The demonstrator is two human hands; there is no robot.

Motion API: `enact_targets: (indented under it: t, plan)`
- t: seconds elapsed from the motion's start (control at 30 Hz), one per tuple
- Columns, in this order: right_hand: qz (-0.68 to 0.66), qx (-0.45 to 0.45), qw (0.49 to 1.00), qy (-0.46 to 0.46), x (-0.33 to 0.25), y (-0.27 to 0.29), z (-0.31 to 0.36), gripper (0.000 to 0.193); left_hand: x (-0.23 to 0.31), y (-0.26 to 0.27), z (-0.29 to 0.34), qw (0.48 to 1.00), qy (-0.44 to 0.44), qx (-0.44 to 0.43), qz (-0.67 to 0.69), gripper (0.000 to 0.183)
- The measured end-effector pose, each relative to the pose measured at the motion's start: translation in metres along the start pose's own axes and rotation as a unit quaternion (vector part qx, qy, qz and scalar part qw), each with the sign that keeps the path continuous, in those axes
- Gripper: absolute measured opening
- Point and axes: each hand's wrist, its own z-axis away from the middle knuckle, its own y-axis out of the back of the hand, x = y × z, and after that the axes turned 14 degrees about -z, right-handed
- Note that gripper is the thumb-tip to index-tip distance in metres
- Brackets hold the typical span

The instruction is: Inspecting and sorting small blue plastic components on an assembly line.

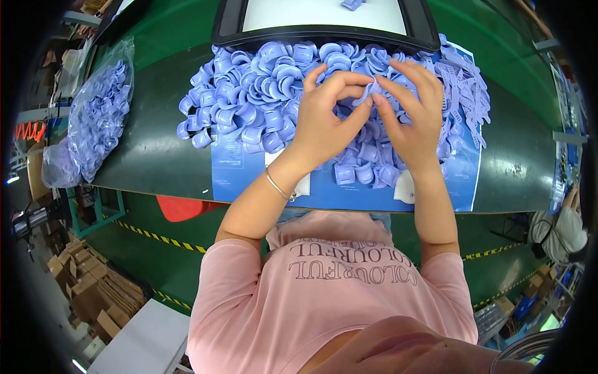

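Note:
Above the pile, the fingertips of my left hand [330,115] and my right hand [411,115] meet around a small curved lavender plastic piece [369,92]. Both hands pinch it between thumb and fingers, which partly hide it. Under and to the left of them spreads a heap of curved lavender plastic pieces [265,84]. Flat, slotted lavender strips [464,90] lie piled right of my right hand. Nearer to me, between my wrists, several more lavender pieces [364,169] rest on a blue printed sheet [249,181].
A black-rimmed tray [324,36] with a white base stands beyond the heap, holding a lavender piece. At the left end of the dark table [156,149] sits a clear plastic bag [103,118] full of lavender pieces. A red stool [180,207] shows below the table edge.

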Motion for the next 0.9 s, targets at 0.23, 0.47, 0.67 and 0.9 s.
enact_targets:
  t: [0.23, 0.47, 0.67, 0.9]
  plan:
    - [0.019, 0.023, 0.998, 0.054, -0.0015, 0.0018, 0.0042, 0.021, -0.0025, -0.0057, 0.0011, 0.995, 0.076, 0.012, 0.068, 0.024]
    - [0.042, -0.001, 0.998, 0.05, -0.0027, 0.004, 0.0028, 0.022, -0.0041, -0.0025, -0.0001, 0.996, 0.057, -0.03, 0.053, 0.029]
    - [0.036, 0.002, 0.998, 0.055, -0.0003, 0.0036, 0.0033, 0.025, -0.002, -0.0017, -0.001, 0.995, 0.049, -0.025, 0.08, 0.029]
    - [0.024, -0.01, 1.0, 0.006, -0.0005, 0.0075, -0.0014, 0.023, 0.0033, 0.0005, -0.0013, 0.991, 0.062, -0.025, 0.115, 0.029]
